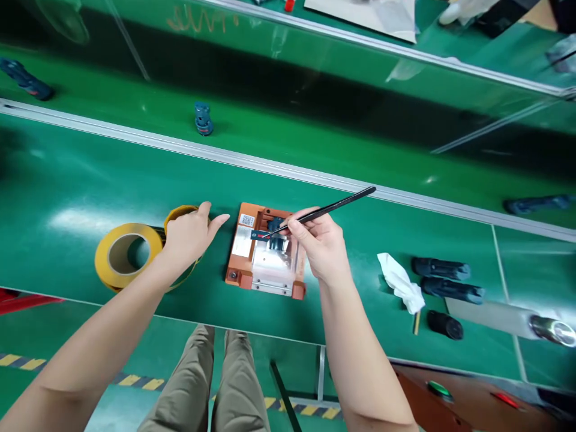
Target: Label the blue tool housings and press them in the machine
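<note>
My right hand (321, 243) is closed in a pinch around black tweezers (339, 204), their back end pointing up to the right. At the tips is a small dark label (260, 235) with red print, above an orange-brown fixture (239, 264). The fixture has a shiny plate and a QR-code sticker (246, 219); a dark blue part (275, 225) sits in it, partly behind my fingers. My left hand (189, 237) is beside a yellow roll (175, 213), thumb and a finger spread apart; its other fingers are hidden. A second yellow roll (105, 258) stands to the left.
To the right lie a crumpled white tissue (402, 285), dark tool housings (441, 268), a black cylinder (444, 324) and a metal-ended cylinder (551, 330). A metal rail (252, 159) borders a green belt carrying blue tool bodies (203, 119). A green button (440, 391) is below right.
</note>
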`<action>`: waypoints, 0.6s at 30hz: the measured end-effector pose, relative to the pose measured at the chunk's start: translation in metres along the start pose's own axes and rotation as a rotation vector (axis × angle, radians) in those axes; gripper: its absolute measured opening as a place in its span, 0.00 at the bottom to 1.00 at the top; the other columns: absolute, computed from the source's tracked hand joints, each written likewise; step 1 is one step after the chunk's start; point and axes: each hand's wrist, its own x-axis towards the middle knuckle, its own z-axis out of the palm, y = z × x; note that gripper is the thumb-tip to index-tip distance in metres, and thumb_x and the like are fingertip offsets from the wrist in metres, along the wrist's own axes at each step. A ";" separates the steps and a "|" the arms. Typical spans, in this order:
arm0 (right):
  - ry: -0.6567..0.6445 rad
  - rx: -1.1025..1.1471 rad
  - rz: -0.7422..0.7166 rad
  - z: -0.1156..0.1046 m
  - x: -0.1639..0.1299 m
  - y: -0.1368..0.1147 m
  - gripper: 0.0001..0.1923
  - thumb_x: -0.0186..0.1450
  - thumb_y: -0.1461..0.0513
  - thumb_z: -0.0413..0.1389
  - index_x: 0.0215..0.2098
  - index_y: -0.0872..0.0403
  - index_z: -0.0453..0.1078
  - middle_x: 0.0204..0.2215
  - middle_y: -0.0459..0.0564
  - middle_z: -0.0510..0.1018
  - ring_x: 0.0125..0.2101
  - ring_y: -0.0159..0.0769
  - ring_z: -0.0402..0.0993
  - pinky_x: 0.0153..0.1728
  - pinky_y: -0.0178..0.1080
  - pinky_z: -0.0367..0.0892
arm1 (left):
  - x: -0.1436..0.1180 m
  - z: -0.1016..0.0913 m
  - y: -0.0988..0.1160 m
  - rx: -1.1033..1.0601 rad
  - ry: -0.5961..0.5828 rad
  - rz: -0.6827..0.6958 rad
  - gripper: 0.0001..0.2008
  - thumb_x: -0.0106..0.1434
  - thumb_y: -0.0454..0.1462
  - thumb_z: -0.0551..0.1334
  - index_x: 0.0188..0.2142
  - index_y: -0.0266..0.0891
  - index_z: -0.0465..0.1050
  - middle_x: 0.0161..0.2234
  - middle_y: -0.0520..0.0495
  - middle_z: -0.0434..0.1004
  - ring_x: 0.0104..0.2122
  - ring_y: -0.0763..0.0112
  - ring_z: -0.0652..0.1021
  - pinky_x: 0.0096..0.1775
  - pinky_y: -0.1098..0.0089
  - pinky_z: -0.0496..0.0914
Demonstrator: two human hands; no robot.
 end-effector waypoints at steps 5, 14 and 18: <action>0.000 -0.012 -0.006 -0.031 -0.008 0.016 0.10 0.65 0.55 0.63 0.38 0.50 0.71 0.34 0.46 0.82 0.38 0.37 0.80 0.44 0.42 0.73 | -0.013 -0.003 -0.004 0.000 0.147 0.074 0.33 0.70 0.56 0.48 0.62 0.34 0.64 0.39 0.32 0.81 0.40 0.47 0.80 0.38 0.58 0.71; -0.012 -0.018 -0.044 -0.043 -0.007 0.035 0.10 0.65 0.54 0.62 0.38 0.50 0.70 0.34 0.46 0.82 0.38 0.37 0.80 0.43 0.43 0.71 | -0.090 0.038 0.041 -0.305 0.309 0.824 0.22 0.66 0.42 0.64 0.57 0.39 0.69 0.53 0.40 0.78 0.56 0.55 0.73 0.57 0.55 0.64; -0.005 -0.023 -0.052 -0.042 -0.009 0.037 0.09 0.66 0.54 0.62 0.38 0.50 0.70 0.33 0.46 0.82 0.37 0.37 0.80 0.42 0.42 0.71 | -0.104 0.055 0.053 -0.268 0.296 0.795 0.24 0.66 0.41 0.64 0.59 0.37 0.67 0.57 0.38 0.76 0.60 0.53 0.70 0.60 0.52 0.60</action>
